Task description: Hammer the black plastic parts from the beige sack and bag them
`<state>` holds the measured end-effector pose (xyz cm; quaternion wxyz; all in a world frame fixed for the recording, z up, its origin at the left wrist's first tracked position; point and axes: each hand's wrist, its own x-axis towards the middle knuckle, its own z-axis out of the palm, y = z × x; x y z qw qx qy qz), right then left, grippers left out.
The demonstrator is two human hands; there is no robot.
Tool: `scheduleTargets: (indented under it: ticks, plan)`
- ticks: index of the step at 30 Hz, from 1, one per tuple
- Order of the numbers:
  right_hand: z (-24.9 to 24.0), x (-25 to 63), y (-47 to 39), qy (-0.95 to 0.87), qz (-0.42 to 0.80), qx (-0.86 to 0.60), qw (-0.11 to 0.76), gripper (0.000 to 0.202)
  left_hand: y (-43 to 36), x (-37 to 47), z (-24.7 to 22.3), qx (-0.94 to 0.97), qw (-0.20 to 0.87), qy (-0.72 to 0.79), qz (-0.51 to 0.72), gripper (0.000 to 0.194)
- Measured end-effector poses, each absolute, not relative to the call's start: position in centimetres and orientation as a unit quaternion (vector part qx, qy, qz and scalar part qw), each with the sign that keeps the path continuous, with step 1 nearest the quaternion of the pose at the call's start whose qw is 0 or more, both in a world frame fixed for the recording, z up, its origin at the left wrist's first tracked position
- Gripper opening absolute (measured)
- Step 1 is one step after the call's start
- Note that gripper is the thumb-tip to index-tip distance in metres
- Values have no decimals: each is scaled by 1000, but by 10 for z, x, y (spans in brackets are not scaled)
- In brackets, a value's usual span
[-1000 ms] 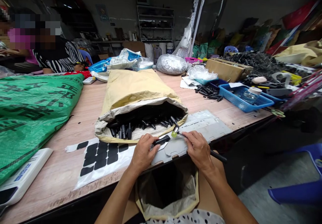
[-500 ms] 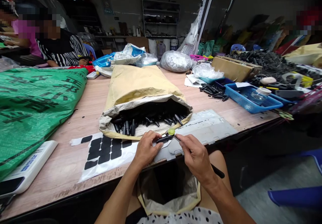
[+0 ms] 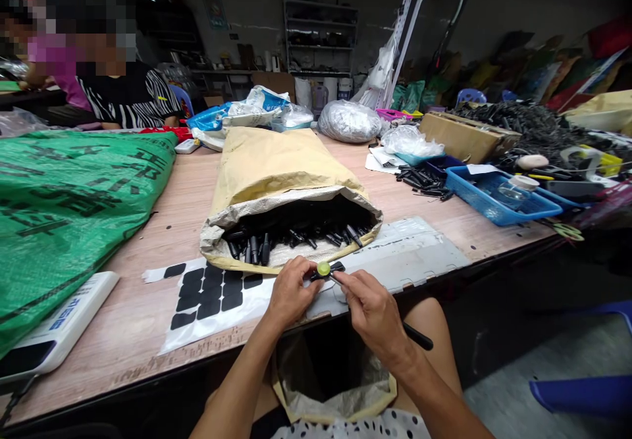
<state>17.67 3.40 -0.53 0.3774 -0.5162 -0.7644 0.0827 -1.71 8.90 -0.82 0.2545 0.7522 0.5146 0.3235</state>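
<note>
My left hand (image 3: 292,292) pinches a small black part (image 3: 337,267) at the table's front edge, just before the open mouth of a tan sack (image 3: 291,156) with many black pieces inside. A round yellow-green piece (image 3: 323,268) sits at the black part, beside my left fingertips. My right hand (image 3: 374,310) is closed round a thin tool with a black handle (image 3: 418,336), its tip close to the yellow-green piece. Under both hands lies a grey flat board (image 3: 415,248). A white sheet with black stickers (image 3: 212,293) is left of my left hand.
A green sack (image 3: 74,208) and a white device (image 3: 64,324) occupy the left side. Blue basket (image 3: 498,195), cardboard box (image 3: 464,137) and loose black parts (image 3: 419,182) stand at the right. An open sack (image 3: 336,396) is below the table edge. A person in stripes (image 3: 128,97) sits across.
The yellow-green piece has shifted left along the black part, toward my left fingertips. My right hand and its tool have moved slightly left and down. The view has shifted slightly.
</note>
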Motion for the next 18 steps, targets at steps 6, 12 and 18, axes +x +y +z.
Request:
scheduleTargets:
  ticks: [6, 12, 18]
  plan:
    - [-8, 205, 45, -726, 13, -577, 374, 33, 88, -17, -10, 751, 252, 520, 320, 17]
    - [-25, 230, 60, -714, -55, -616, 328, 35, 89, -16, -11, 760, 231, 520, 314, 11]
    - [-30, 230, 62, -706, -58, -622, 332, 34, 79, -19, -1, 781, 237, 482, 319, 11]
